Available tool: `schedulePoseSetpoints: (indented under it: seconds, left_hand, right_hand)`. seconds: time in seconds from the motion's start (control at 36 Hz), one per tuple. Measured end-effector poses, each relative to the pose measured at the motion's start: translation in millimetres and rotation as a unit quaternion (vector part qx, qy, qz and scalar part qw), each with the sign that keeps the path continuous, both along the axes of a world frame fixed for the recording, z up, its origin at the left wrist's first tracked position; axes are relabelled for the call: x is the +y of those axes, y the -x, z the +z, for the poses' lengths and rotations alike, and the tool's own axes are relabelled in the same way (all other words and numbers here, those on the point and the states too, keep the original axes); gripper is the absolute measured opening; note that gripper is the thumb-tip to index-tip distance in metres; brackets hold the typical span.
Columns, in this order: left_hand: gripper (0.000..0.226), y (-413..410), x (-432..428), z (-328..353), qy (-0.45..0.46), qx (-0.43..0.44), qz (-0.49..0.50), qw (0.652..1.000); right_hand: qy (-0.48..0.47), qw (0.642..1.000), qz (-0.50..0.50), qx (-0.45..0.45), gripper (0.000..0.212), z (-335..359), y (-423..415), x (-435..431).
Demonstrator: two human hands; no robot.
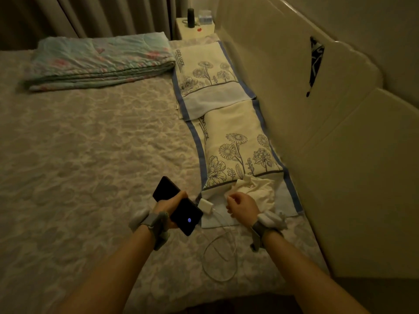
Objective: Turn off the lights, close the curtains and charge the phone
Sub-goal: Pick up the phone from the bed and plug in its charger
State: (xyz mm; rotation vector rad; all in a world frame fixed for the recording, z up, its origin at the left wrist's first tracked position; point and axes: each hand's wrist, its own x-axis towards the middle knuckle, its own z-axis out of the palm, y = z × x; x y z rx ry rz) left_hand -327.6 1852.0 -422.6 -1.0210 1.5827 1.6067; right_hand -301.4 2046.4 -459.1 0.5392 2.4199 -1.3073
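I see a bed [90, 143] under a pale patterned cover filling most of the view, with a padded headboard [317, 121] along its right edge and drawn curtains [90, 14] behind its far edge. A folded floral quilt [102, 62] lies near the far edge. Two flower-printed pillows [238, 155] sit end to end along the headboard side, and a small nightstand [196, 30] stands past the far right corner with a dark cylinder on it.

Near the bed's front edge, my left hand [169, 206] is closed around a dark phone [178, 205], held tilted above the cover, a small blue mark glowing on its screen. My right hand [243, 206] is loosely curled just beside it, over a crumpled cream cloth [256, 189]; it seems to pinch the end of a white cable [217, 257], though I cannot tell for certain. The cable loops across the cover below the hands. A white charger plug [206, 206] lies between the two hands.
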Motion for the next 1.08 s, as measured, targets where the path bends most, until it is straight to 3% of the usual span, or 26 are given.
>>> schedulePoseSetpoints:
  seconds: [0.11,0.33,0.61,0.81,0.97,1.08]
  left_hand:
    - [0.053,-12,-5,-45,0.039,-0.020,0.000,0.999]
    - [0.035,-11,-11,-103,0.019,-0.039,0.015,0.999]
    - [0.033,5,-26,-161,0.035,-0.030,0.009,0.999]
    - [0.029,10,-26,-163,0.033,-0.013,0.006,0.999]
    - [0.022,11,-19,-129,0.019,-0.016,-0.016,1.000]
    - [0.019,9,-1,-85,0.016,-0.006,-0.046,0.999]
  right_hand:
    - [-0.052,0.996,0.041,-0.051,0.029,-36,9,-1]
    - [-0.127,0.978,0.121,-0.115,0.043,-114,55,-10]
    - [-0.161,0.958,0.203,-0.122,0.034,-209,91,-40]
    - [-0.189,0.951,0.217,-0.114,0.042,-217,88,-40]
    - [-0.139,0.980,0.085,-0.118,0.037,-177,64,-28]
    - [-0.027,0.995,-0.013,-0.095,0.031,-127,46,-8]
